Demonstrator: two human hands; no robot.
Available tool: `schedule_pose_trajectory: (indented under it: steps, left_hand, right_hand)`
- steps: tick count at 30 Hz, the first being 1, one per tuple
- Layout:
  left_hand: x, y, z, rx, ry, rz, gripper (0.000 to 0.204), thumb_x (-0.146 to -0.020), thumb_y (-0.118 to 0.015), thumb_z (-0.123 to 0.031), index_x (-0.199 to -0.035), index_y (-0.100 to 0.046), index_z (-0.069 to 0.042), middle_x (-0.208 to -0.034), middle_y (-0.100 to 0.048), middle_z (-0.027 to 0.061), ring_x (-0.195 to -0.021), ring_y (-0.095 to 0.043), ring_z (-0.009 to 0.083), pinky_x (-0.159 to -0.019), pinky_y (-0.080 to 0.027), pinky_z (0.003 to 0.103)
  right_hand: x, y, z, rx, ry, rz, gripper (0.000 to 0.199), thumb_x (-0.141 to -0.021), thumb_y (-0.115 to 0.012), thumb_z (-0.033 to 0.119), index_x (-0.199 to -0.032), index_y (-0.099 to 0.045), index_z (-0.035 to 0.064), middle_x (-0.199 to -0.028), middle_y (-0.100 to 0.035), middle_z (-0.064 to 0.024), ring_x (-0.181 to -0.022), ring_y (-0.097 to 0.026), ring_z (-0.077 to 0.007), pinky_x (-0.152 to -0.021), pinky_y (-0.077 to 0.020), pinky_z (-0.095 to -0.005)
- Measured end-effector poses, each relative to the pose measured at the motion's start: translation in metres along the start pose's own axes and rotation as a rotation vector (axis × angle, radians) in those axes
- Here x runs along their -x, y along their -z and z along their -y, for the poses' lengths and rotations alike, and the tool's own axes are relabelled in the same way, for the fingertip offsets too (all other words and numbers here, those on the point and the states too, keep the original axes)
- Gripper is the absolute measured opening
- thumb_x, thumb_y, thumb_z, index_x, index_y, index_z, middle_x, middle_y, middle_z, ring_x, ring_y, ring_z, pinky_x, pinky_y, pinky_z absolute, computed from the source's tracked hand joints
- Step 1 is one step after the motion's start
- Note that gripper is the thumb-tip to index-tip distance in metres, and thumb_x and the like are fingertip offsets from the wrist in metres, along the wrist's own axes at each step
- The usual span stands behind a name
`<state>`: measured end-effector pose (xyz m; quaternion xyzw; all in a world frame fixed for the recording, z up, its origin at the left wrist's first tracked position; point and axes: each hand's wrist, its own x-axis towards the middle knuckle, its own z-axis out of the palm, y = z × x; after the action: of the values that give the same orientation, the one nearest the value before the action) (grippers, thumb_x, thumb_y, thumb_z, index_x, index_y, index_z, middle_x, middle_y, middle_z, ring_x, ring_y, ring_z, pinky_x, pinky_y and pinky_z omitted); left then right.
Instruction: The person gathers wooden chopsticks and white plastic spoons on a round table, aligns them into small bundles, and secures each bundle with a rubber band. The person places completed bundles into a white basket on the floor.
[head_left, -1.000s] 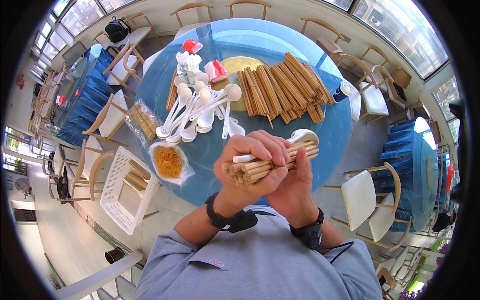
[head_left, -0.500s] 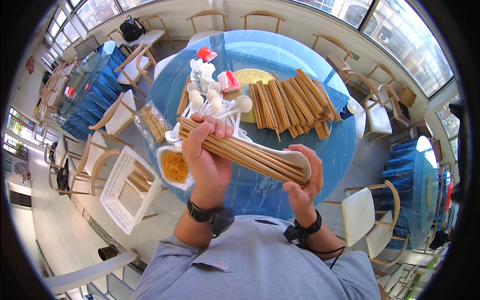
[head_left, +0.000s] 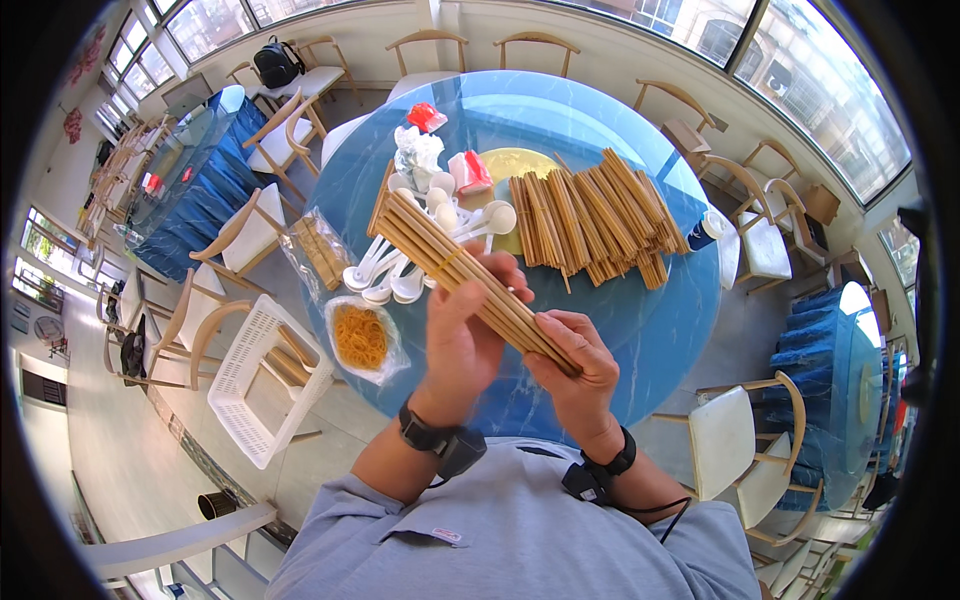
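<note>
Fingers [head_left: 583,335] of both hands are closed around a bundle of wooden chopsticks [head_left: 470,275], which is held above the near part of the blue round table [head_left: 640,355], slanted from upper left to lower right. Its middle is gripped by the left hand [head_left: 465,340]; its lower end is clasped by the right hand [head_left: 580,380]. A thin yellow band [head_left: 441,267] is seen around the bundle, above the left hand. Beyond, a pile of more chopsticks [head_left: 600,220] is spread on the table, with a blue-and-white cup [head_left: 706,229] set at its right. White spoons [head_left: 500,217] are heaped to the left, partly hidden by the bundle. Yellow rubber bands [head_left: 361,337] are held in a plastic bag [head_left: 392,367] near the left hand, and a white perforated basket [head_left: 240,420] is seen left of the table.
</note>
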<state>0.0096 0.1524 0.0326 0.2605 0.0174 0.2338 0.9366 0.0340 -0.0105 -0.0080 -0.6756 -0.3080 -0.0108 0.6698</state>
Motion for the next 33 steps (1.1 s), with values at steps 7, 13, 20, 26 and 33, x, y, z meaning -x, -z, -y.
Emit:
schedule_pose_trajectory:
  steps: [7,13,20,26,33]
  left_hand:
    - [-0.003,0.011,0.005,-0.078,0.120,0.108,0.014,-0.101,-0.066,-0.008,-0.114,-0.060,-0.010,-0.094,-0.063,0.0060,-0.090,-0.064,0.0202,-0.095,-0.056,0.040]
    - [0.014,0.030,0.028,-0.159,0.217,-0.103,0.040,-0.095,-0.075,-0.003,-0.132,-0.058,-0.003,-0.112,-0.072,0.0135,-0.110,-0.071,0.0256,-0.101,-0.058,0.042]
    - [0.011,0.085,0.031,-0.284,0.297,-0.258,0.048,-0.097,-0.074,-0.004,-0.140,-0.052,-0.002,-0.107,-0.071,0.0124,-0.092,-0.074,0.0219,-0.083,-0.065,0.039]
    - [0.042,0.195,-0.044,-0.213,0.185,-0.504,0.033,-0.101,-0.075,-0.012,-0.129,-0.059,-0.005,-0.091,-0.069,0.0069,-0.079,-0.072,0.0183,-0.071,-0.063,0.035]
    - [0.106,0.237,-0.104,-0.625,-0.107,-0.572,0.030,-0.101,-0.074,-0.002,-0.130,-0.066,-0.008,-0.111,-0.069,0.0019,-0.103,-0.067,0.0137,-0.092,-0.056,0.028]
  right_hand:
    - [0.012,-0.004,-0.005,-0.227,-0.214,-0.010,0.048,-0.090,-0.079,-0.009,-0.137,-0.075,0.0020,-0.128,-0.071,-0.0094,-0.100,-0.071,-0.0163,-0.080,-0.0590,-0.0279]
    - [0.016,-0.006,-0.008,-0.503,-0.591,-0.077,0.049,-0.098,-0.077,0.003,-0.145,-0.067,-0.0020,-0.133,-0.071,-0.0124,-0.104,-0.074,-0.0201,-0.081,-0.0617,-0.0286]
    - [0.035,-0.018,-0.043,-0.165,-0.294,0.104,0.065,-0.101,-0.077,0.012,-0.159,-0.050,0.0003,-0.138,-0.067,-0.0162,-0.120,-0.071,-0.0230,-0.085,-0.0643,-0.0334]
    - [0.058,0.016,-0.060,-0.264,-0.797,0.048,0.034,-0.108,-0.068,0.016,-0.136,-0.064,-0.0016,-0.118,-0.074,-0.0130,-0.097,-0.077,-0.0204,-0.072,-0.0626,-0.0299]
    - [0.063,-0.013,-0.065,-0.124,-1.058,0.356,0.031,-0.110,-0.066,0.025,-0.125,-0.068,-0.0021,-0.103,-0.078,-0.0142,-0.082,-0.079,-0.0223,-0.065,-0.0622,-0.0301]
